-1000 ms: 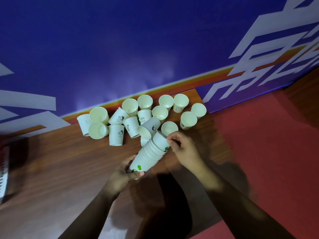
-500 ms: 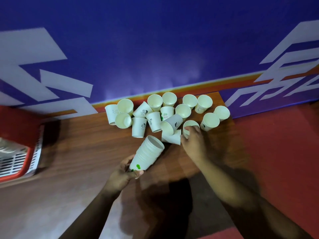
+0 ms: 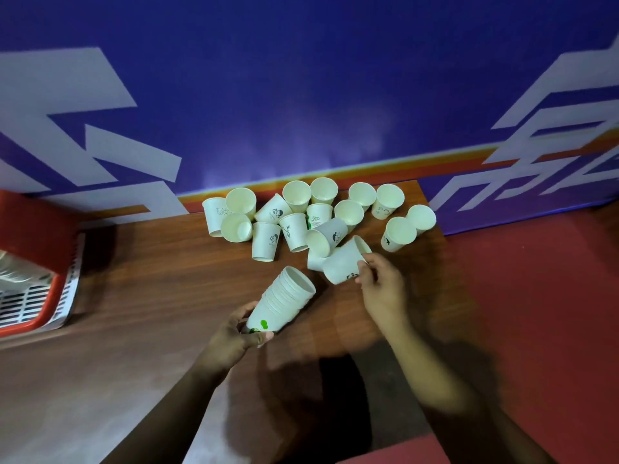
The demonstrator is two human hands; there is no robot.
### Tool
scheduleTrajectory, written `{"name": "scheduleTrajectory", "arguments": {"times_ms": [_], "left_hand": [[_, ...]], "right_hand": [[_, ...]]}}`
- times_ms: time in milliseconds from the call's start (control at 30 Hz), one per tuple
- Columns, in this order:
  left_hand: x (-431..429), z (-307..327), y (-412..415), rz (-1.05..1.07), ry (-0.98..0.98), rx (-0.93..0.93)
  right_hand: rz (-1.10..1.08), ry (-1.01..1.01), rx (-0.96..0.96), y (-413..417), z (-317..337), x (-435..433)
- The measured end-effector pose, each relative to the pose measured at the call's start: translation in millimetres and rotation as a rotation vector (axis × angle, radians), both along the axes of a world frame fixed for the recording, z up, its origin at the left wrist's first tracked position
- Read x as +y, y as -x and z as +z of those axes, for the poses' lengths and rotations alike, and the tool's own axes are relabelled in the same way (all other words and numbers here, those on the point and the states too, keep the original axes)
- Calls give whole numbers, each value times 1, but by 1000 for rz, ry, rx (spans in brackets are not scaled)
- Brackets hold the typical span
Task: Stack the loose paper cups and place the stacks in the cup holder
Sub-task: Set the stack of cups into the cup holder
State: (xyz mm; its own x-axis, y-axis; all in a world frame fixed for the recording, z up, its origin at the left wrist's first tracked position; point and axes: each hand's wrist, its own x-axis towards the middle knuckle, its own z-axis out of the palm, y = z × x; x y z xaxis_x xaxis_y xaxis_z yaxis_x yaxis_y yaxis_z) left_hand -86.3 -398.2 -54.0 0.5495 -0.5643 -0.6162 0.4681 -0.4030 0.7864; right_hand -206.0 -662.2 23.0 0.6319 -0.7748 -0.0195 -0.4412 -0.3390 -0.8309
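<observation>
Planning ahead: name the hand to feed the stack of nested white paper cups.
Right. The right hand holds a loose white paper cup near the mouth of the stack; the left hand grips its base.

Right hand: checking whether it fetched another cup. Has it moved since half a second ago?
Yes. The right hand has drawn back slightly from the loose paper cups toward the stack, now gripping one tilted paper cup.

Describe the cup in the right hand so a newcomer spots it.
On the wooden table, find the loose cups by the blue wall. At their near edge, right of the stack, is one tilted cup. It alone is pinched by the right hand.
</observation>
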Motion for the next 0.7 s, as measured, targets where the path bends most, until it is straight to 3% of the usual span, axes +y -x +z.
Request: {"name": "scheduleTrajectory", "arguments": {"times_ms": [100,300,500,633,700], "left_hand": [[5,15,1,13,28,-28],[42,48,-3,65,91,-157],[127,62,-13,202,109,-229],[189,62,-29,262,113,-273],[224,61,-38,302,124,-268]], "right_hand": [[131,-86,-71,-14,31,24],[560,-135,138,-40,48,95],[475,93,25,-83,53,164],[616,102,47,-108,50,234],[617,4,78,-123,53,265]]}}
